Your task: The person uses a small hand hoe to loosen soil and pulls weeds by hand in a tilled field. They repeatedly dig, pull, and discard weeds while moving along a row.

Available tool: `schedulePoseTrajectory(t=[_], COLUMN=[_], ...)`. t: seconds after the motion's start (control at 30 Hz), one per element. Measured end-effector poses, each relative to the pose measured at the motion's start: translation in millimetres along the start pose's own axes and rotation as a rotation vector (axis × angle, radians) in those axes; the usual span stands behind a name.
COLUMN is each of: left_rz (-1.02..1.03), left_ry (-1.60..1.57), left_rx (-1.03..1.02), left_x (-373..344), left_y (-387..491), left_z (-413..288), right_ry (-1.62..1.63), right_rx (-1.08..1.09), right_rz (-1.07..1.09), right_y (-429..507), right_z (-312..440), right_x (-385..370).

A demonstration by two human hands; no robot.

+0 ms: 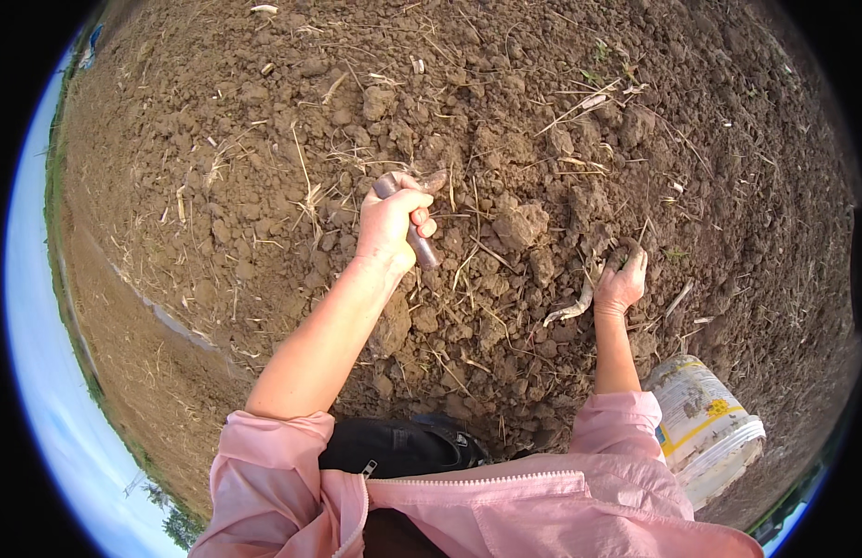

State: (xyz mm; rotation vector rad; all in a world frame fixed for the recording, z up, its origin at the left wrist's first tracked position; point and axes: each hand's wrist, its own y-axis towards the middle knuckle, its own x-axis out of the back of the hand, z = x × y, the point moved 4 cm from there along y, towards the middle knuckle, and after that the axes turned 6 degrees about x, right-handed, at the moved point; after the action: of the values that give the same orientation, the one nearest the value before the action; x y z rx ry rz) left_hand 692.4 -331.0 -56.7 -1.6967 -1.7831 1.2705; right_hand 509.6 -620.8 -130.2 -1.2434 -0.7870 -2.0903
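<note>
My left hand (392, 227) is closed around the dark, rounded grip of a short hand tool (425, 250). A rusty, soil-coated end (434, 183) sticks out past the fingers, just above or against the ground; which cannot be told. Over to the right, my right hand (621, 282) reaches down to the cloddy soil (518, 227) with bent, soil-stained fingers. Its fingertips are partly hidden, so whether they grip anything is unclear. A pale, dried stalk or husk (576, 307) lies right beside that hand's thumb side.
A white plastic bucket (703, 411) with a yellow band and a printed flower leans near my right forearm. Dry straw (588, 103) and loose clods (379, 103) cover the field. My dark-clad leg (396, 446) is close below. A blue item (91, 47) lies far off at upper left.
</note>
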Motion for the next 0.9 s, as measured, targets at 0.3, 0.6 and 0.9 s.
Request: schedulePoseTrajectory(t=[0.3, 0.6, 0.9], left_rz=[-0.005, 0.093, 0.194], left_ry=[-0.075, -0.195, -0.316], left_rx=[-0.036, 0.042, 0.086], left_x=[-18, 0, 15], left_y=[26, 21, 29], left_z=[34, 32, 46], right_ry=[-0.026, 0.043, 0.01], right_rx=[0.043, 0.105, 0.093], right_rz=[-0.028, -0.072, -0.054], right_y=[-3, -1, 2], right_z=[7, 7, 4], right_x=[-3, -1, -2])
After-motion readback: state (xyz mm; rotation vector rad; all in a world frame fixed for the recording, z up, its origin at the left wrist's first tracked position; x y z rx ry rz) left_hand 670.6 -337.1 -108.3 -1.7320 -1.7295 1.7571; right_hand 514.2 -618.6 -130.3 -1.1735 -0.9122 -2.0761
